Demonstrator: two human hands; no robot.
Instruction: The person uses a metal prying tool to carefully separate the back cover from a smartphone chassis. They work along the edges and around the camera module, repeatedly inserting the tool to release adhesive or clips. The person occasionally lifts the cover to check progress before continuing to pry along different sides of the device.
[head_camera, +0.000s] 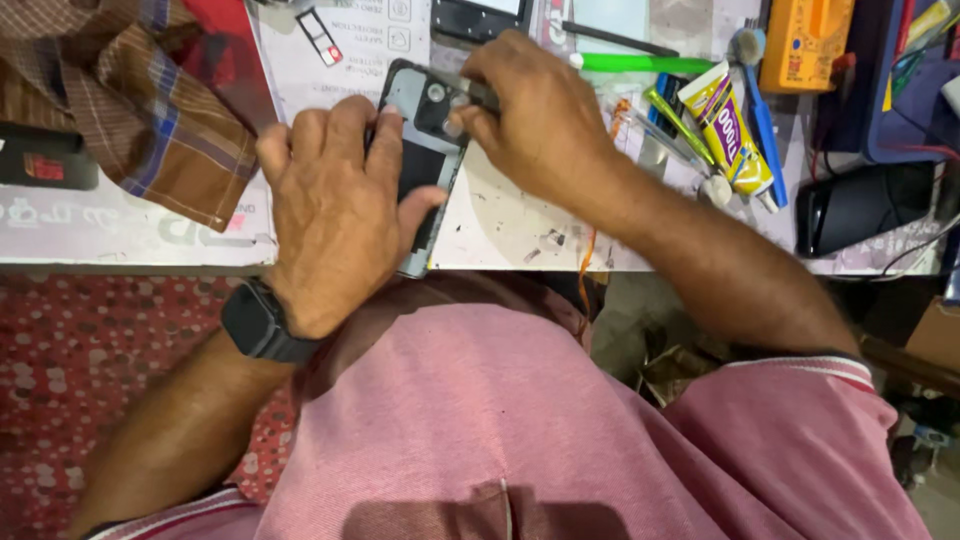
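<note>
At the front edge of the bench: opened phone lying back-side up, pinned under both hands.

Left hand pressed flat over lower part of phone, fingers spread wide across it, black watch on wrist. Right hand at phone's upper end by the camera block, fingers pinched narrow on a thin dark tool touching the phone. Near right hand: glue tube, blue toothbrush, green pen. Well left: checked brown cloth. Far right: black mouse.
</note>
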